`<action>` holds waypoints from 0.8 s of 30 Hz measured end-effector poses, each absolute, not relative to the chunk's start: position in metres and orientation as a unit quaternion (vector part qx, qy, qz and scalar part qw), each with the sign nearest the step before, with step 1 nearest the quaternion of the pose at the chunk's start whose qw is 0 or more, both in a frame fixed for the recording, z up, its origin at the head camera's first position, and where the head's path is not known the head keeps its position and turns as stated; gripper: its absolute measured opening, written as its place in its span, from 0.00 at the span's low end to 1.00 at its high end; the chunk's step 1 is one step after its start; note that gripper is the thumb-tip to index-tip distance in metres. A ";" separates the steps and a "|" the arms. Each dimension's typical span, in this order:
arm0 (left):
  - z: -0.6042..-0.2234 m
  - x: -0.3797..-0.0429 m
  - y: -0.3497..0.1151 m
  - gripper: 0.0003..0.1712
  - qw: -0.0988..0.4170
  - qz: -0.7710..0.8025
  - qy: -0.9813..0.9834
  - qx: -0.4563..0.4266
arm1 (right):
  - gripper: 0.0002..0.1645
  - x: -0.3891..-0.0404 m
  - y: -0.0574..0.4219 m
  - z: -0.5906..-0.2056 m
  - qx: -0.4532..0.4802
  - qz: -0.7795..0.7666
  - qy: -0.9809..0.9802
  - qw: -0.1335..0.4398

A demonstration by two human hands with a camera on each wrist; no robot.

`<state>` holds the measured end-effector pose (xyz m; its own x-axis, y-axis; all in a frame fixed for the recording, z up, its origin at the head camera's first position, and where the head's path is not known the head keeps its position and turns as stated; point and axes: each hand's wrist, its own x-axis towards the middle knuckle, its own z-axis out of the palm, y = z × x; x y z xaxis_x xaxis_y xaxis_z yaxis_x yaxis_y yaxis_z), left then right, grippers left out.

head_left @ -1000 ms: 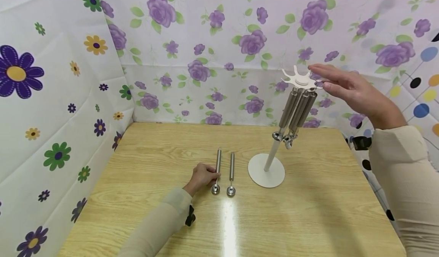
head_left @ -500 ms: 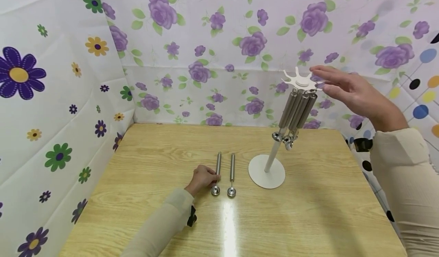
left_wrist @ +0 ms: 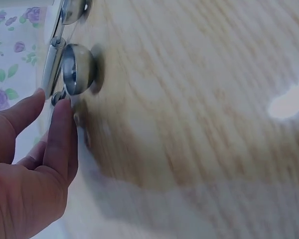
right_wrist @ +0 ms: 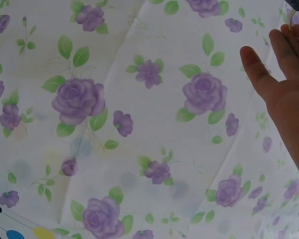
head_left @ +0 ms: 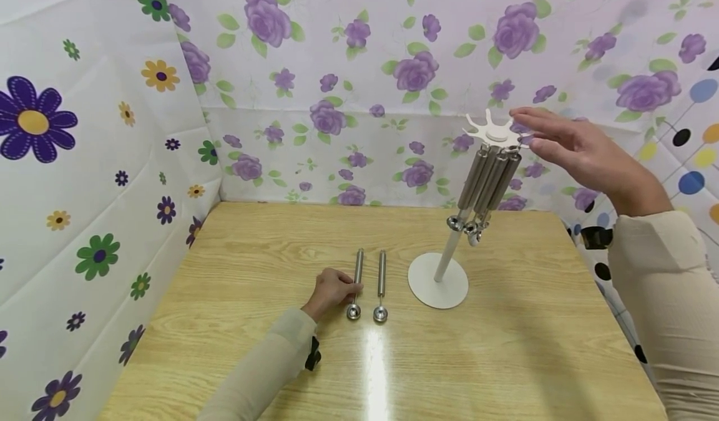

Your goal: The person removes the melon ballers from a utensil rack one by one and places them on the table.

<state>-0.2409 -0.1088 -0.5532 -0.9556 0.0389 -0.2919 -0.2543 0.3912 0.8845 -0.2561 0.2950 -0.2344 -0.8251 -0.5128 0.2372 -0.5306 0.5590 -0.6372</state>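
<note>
Two steel melon ballers lie side by side on the wooden table in the head view. My left hand [head_left: 332, 290] is at the left melon baller [head_left: 358, 266], with thumb and fingers pinching around its thin neck. Its round bowl [left_wrist: 78, 69] shows close up in the left wrist view, just beyond the fingertips. Just to the right lies the second melon baller [head_left: 382, 272]. My right hand [head_left: 590, 156] is raised beside the top of a white stand [head_left: 497, 133], fingers extended, holding nothing. Whether its fingertips touch the stand's prongs is unclear.
Several similar steel utensils [head_left: 487, 181] hang in a cluster from the stand's prongs. The stand's round base [head_left: 438, 280] rests on the wooden table [head_left: 264, 240]. Flower-printed cloth [head_left: 359, 90] hangs behind and at the left; dotted cloth [head_left: 691, 178] is at the right.
The far handle end of the left melon baller has shifted slightly toward me. Both hands keep nearly the same place and pose.
</note>
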 end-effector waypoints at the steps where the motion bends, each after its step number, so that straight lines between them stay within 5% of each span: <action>1: -0.552 -0.242 -0.109 0.11 0.130 0.546 0.825 -0.060 | 0.31 -0.256 0.295 -0.234 0.294 0.363 -0.884 0.012; 12: -0.508 -0.256 -0.087 0.16 0.105 0.561 0.821 0.006 | 0.31 -0.254 0.300 -0.233 0.251 0.354 -0.901 0.002; 24: -0.427 -0.257 -0.038 0.19 0.077 0.549 0.825 0.113 | 0.29 -0.252 0.290 -0.237 0.231 0.355 -0.903 0.070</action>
<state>-0.2568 -0.0378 -0.4272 -0.9623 0.2720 -0.0032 0.1021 0.3721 0.9226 -0.2518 0.2900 -0.2368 -0.8833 -0.3674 0.2912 -0.4674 0.6405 -0.6094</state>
